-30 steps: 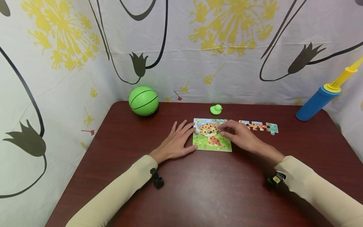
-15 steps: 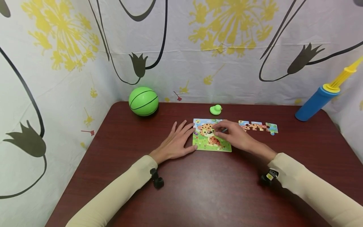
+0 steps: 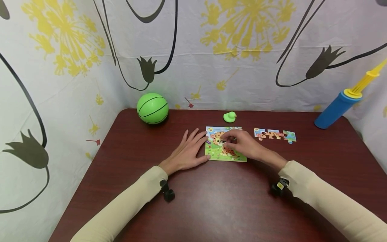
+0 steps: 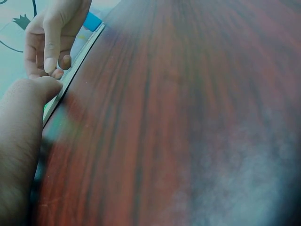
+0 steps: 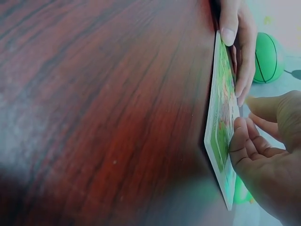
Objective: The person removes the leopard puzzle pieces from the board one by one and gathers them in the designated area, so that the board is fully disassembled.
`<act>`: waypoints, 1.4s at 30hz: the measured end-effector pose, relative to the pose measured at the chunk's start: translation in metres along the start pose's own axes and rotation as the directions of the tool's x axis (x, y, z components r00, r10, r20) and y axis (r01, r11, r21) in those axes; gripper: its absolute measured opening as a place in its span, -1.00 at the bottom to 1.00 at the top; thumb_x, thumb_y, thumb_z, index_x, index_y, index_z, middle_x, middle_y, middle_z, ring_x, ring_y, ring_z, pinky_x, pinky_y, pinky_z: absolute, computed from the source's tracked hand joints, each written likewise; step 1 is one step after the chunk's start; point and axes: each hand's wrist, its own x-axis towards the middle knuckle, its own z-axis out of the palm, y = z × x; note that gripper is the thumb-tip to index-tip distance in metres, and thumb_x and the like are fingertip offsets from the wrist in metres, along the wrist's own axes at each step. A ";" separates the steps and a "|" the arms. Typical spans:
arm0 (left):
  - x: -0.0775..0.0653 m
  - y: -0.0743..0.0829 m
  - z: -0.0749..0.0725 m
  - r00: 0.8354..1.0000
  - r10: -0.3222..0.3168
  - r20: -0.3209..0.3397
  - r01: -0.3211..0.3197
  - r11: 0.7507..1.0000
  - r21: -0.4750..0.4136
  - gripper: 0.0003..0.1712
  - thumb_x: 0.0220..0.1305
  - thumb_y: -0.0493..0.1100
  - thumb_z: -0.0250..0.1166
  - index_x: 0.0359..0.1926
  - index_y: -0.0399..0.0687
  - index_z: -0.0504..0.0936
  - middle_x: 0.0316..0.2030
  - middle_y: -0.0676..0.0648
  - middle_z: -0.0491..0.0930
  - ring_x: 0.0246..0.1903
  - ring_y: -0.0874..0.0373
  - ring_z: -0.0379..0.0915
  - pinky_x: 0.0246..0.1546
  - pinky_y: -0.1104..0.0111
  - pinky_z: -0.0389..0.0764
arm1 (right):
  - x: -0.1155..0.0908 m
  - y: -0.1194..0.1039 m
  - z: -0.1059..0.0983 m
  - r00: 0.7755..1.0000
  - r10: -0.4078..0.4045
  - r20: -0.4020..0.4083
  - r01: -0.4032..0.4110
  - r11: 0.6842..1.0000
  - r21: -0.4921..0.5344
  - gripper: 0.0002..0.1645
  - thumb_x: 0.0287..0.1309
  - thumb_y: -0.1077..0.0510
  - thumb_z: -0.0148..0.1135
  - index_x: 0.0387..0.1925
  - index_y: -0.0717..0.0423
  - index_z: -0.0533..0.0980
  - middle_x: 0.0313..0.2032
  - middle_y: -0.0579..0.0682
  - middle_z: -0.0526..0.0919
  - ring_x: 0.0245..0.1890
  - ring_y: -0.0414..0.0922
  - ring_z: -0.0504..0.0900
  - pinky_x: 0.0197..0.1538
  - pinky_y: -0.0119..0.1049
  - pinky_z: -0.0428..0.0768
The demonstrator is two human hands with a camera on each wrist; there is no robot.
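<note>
A puzzle board (image 3: 213, 153) printed with a spotted leopard cub on grass lies flat on the table. My left hand (image 3: 188, 153) is spread on the tabletop, its fingertips and thumb at the board's left edge. Above the picture, my right hand (image 3: 243, 143) has loosely bent fingers; in the right wrist view its fingers (image 5: 239, 139) are close to the board's face, the thumb stands apart, and no piece shows between them. Whether the fingertips touch the board is hard to tell. To the right lie jigsaw pieces: a blue-topped piece (image 3: 259, 131), a middle piece (image 3: 273, 135) and a right piece (image 3: 290, 135).
Behind the board sits a small green duck (image 3: 229, 117). A green ball (image 3: 152, 108) stands at the back left of the dark red table (image 3: 199, 208). At the back right a blue hand pump (image 3: 335, 109) with a yellow top leans. A patterned cloth (image 3: 193, 77) hangs behind.
My right hand has moved left over the board, from its right side to across the leopard's head. The left hand has stayed in place, and the loose pieces have not moved.
</note>
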 end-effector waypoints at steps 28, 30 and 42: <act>0.002 0.003 0.000 1.000 0.000 -0.004 0.000 1.000 -0.013 -0.04 0.55 0.43 0.18 0.70 -0.02 0.31 0.72 -0.05 0.14 0.76 -0.13 -0.22 0.67 -0.26 -0.30 | 0.011 0.001 0.008 0.995 0.093 0.047 -0.091 0.995 -0.043 -0.52 0.38 0.28 0.51 0.25 0.36 0.63 -0.19 0.04 0.64 -0.37 -0.10 0.47 -0.17 -0.15 0.50; 0.001 0.002 0.000 1.000 0.000 -0.005 0.000 1.000 -0.010 -0.03 0.54 0.44 0.17 0.70 -0.02 0.31 0.72 -0.05 0.14 0.76 -0.13 -0.22 0.67 -0.26 -0.29 | 0.012 0.000 0.009 0.994 0.097 0.049 -0.095 0.994 -0.051 -0.54 0.38 0.29 0.51 0.24 0.36 0.64 -0.19 0.05 0.64 -0.37 -0.10 0.47 -0.15 -0.13 0.50; -0.001 0.000 0.001 1.000 0.000 -0.016 0.000 1.000 -0.019 -0.04 0.54 0.42 0.19 0.69 -0.05 0.33 0.72 -0.06 0.15 0.76 -0.15 -0.20 0.67 -0.26 -0.30 | 0.015 -0.002 0.013 0.992 0.117 0.056 -0.112 0.990 -0.082 -0.59 0.42 0.29 0.47 0.22 0.32 0.63 -0.17 0.06 0.63 -0.34 -0.10 0.47 -0.11 -0.08 0.50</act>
